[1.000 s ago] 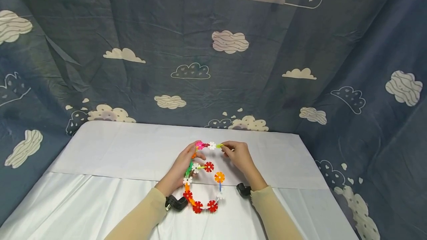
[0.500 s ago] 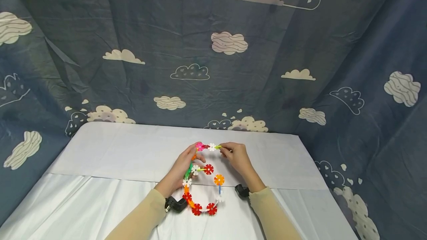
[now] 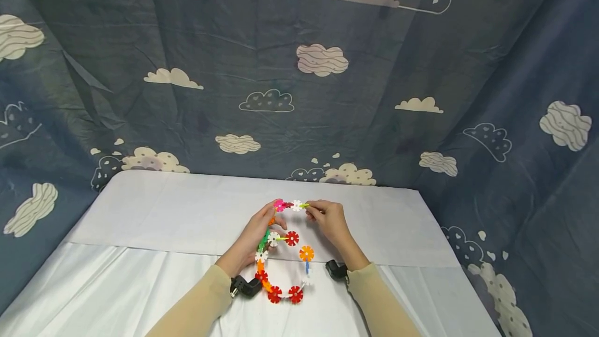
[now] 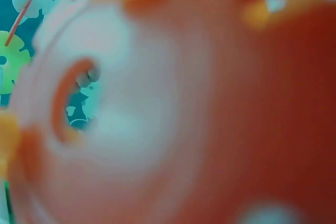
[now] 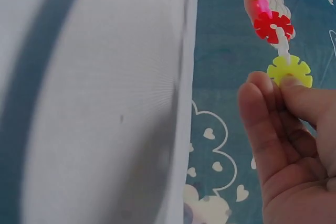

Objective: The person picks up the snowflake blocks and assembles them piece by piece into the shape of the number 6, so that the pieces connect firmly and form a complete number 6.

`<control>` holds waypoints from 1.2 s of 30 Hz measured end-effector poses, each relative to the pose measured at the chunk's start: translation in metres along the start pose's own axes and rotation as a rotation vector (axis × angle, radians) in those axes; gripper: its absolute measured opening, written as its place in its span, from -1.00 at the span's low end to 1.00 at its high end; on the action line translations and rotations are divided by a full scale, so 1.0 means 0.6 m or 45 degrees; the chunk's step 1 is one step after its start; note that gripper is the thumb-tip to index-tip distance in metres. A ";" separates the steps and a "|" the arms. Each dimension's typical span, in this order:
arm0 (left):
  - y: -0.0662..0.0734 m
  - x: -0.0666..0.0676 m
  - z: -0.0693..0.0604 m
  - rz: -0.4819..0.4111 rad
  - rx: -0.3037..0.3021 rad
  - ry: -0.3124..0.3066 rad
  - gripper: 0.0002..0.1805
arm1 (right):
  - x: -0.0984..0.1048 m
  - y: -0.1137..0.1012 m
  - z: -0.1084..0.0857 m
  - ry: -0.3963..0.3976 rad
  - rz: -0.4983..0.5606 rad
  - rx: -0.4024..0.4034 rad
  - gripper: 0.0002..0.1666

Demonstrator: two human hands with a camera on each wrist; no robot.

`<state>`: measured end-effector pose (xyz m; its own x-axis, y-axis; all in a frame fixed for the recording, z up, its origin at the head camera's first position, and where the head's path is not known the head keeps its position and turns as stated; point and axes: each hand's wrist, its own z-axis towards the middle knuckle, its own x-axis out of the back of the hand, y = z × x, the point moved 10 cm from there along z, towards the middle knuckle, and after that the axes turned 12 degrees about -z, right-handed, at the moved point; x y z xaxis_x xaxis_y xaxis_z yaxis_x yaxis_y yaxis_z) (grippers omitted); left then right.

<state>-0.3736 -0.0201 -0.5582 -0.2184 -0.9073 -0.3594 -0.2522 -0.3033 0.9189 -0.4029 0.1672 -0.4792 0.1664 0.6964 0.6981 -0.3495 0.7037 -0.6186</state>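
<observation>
A chain of interlocking snowflake discs (image 3: 274, 294) in several colours hangs in a curved shape above the table in the head view. My left hand (image 3: 250, 233) holds its upper left side, near the green and orange discs. At the chain's upper right end, my right hand (image 3: 331, 222) pinches a yellow-green disc (image 5: 291, 69) between thumb and index finger. That disc joins a white one, then a red disc (image 5: 273, 27) and a pink one. In the left wrist view a blurred red disc (image 4: 147, 108) fills most of the picture and hides the left fingers.
White cloth covers the table (image 3: 164, 212). Behind and beside it hangs a dark blue curtain (image 3: 206, 40) with cloud prints. Black wrist cameras are strapped at both wrists, the right camera (image 3: 337, 270) close to the chain's orange disc (image 3: 306, 253).
My right hand has shifted slightly left, still pinching the yellow-green disc. The hanging lower part of the chain has swung a little left and down. My left hand keeps its hold.
</observation>
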 end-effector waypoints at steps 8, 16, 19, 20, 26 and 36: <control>0.003 -0.001 -0.001 -0.018 0.003 -0.003 -0.45 | 0.001 -0.001 -0.001 -0.004 0.010 -0.010 -0.88; -0.001 0.003 -0.001 -0.044 0.023 0.046 -0.49 | -0.002 0.009 -0.002 -0.060 0.045 -0.064 -0.68; -0.001 0.003 -0.001 -0.042 0.023 0.050 -0.50 | -0.005 0.017 -0.004 -0.105 0.072 -0.099 -0.58; -0.001 0.003 0.000 -0.041 0.021 0.050 -0.50 | -0.005 0.019 -0.005 -0.119 0.086 -0.110 -0.56; 0.006 0.000 0.002 -0.031 -0.015 0.039 -0.45 | 0.007 0.033 -0.025 -0.182 0.126 -0.194 -0.55; 0.017 0.003 0.001 0.005 -0.080 0.055 -0.40 | -0.039 -0.038 -0.146 -0.884 0.340 -0.080 -0.23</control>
<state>-0.3772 -0.0251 -0.5494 -0.1783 -0.9198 -0.3495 -0.1913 -0.3160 0.9293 -0.3184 0.1473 -0.5129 -0.5447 0.6100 0.5756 -0.2397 0.5444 -0.8038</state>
